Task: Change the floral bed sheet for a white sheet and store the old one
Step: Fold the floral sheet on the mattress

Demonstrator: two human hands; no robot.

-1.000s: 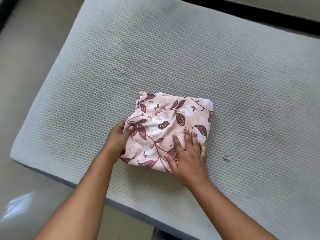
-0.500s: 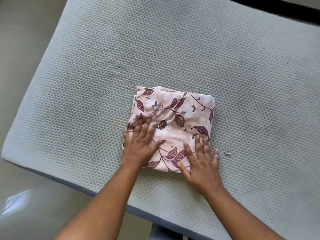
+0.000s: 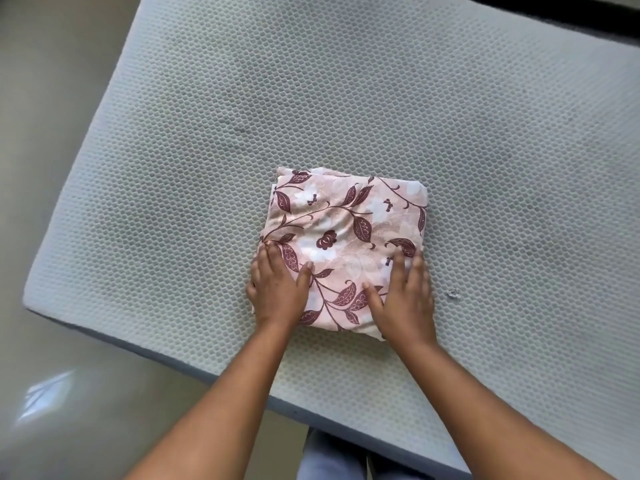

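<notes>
Floral bed sheet [image 3: 346,237] lies folded into a thick square packet on the bare honeycomb-textured mattress [image 3: 346,98], near its front edge. We have both hands flat on its near half: our left hand [image 3: 277,292] presses the near-left corner with fingers straight, and our right hand [image 3: 403,299] presses the near-right side the same way, neither one gripping cloth. We judge this to be the flattening step before storage. To do it well we should press down and sweep toward the far edge, so trapped air leaves and the layers sit square. Loose layers peek out at the far-left corner, so we would tuck those in first. For lifting, we should slide our hands under from both sides, since so soft a packet will likely sag and unfold if held by one edge. No white sheet is in view.
</notes>
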